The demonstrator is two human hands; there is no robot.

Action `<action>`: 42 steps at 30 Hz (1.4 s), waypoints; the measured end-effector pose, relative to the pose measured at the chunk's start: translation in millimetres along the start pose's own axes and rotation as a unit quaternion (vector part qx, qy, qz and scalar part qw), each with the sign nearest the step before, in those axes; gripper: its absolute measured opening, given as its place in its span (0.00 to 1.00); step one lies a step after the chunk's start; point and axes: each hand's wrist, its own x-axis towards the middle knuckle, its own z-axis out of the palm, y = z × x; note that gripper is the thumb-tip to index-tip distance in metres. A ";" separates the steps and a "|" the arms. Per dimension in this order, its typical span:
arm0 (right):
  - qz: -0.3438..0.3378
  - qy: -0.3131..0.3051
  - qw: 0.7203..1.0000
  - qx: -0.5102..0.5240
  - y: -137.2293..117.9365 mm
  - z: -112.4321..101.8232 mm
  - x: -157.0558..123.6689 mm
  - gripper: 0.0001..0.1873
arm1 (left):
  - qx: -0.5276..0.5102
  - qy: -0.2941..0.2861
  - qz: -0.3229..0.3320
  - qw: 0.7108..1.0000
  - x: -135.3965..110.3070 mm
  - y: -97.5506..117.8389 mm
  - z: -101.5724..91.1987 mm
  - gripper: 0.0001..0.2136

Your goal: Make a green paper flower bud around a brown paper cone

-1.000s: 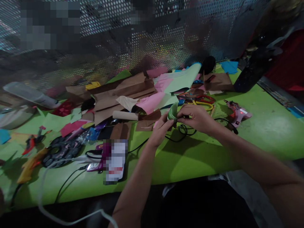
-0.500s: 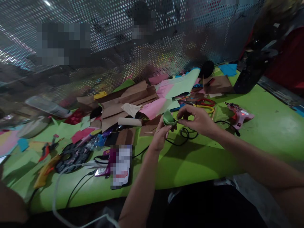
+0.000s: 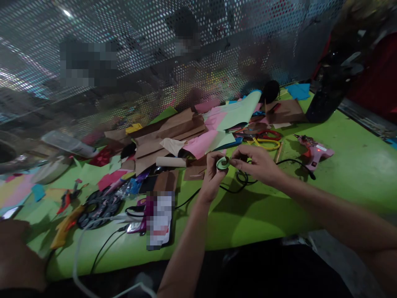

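Note:
A small curled piece of green paper [image 3: 222,164] is held above the green table [image 3: 263,215]. My left hand [image 3: 213,176] is closed around its left side and underside. At its right edge my right hand [image 3: 252,163] pinches with thumb and forefinger, and the fingertips touch or nearly touch the roll. The rolled paper's open end faces up toward me. Behind the hands lie red-handled and yellow-handled scissors [image 3: 267,143]. A black cable [image 3: 235,190] runs on the table below the fingers.
A pink glue gun [image 3: 316,153] with a red light lies at right. Brown paper [image 3: 173,128] and coloured sheets cover the back. A phone [image 3: 160,221], a purple power bank and an orange-yellow glue gun [image 3: 63,231] lie at left. Another person's arm [image 3: 20,254] enters lower left.
The green paper has turned and looks more tightly curled, its opening now smaller. My left fingers wrap further round it. The right hand has dropped slightly, still at its edge.

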 end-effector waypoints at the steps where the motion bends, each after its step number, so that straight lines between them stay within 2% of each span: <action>1: 0.006 -0.001 1.000 -0.007 -0.6 0.2 -0.9 0.12 | 0.011 0.003 0.007 1.000 -0.4 1.8 0.7 0.13; 7: 0.038 0.008 0.999 -0.026 -5.7 -1.4 -4.8 0.18 | 0.030 0.021 0.046 0.998 -0.3 -1.5 3.1 0.14; 12: 0.077 0.028 0.996 -0.023 -1.7 -0.9 -2.8 0.19 | 0.028 -0.012 0.007 1.000 0.7 -5.4 4.9 0.13; 18: 0.164 -0.016 0.983 0.079 16.3 5.1 3.7 0.19 | 0.061 -0.055 0.017 0.997 2.3 -1.9 8.3 0.13; 22: 0.177 0.004 0.981 0.079 19.9 2.3 5.3 0.19 | 0.032 -0.067 -0.019 0.997 3.6 -4.9 8.0 0.13; 30: 0.135 0.024 0.990 -0.024 19.6 -0.2 1.8 0.12 | -0.002 -0.063 -0.046 0.997 5.3 -10.9 5.3 0.15; 34: 0.110 0.045 0.991 -0.069 14.1 0.0 0.4 0.08 | 0.012 -0.070 -0.025 0.997 5.1 -5.6 5.3 0.15; 37: 0.061 0.049 0.992 -0.099 9.7 -0.8 -1.5 0.03 | 0.052 -0.069 0.001 0.996 3.9 -1.5 3.4 0.15; 42: -0.051 0.048 0.985 -0.157 4.6 -3.2 -4.8 0.03 | 0.158 -0.063 0.041 0.985 0.6 1.7 -2.0 0.17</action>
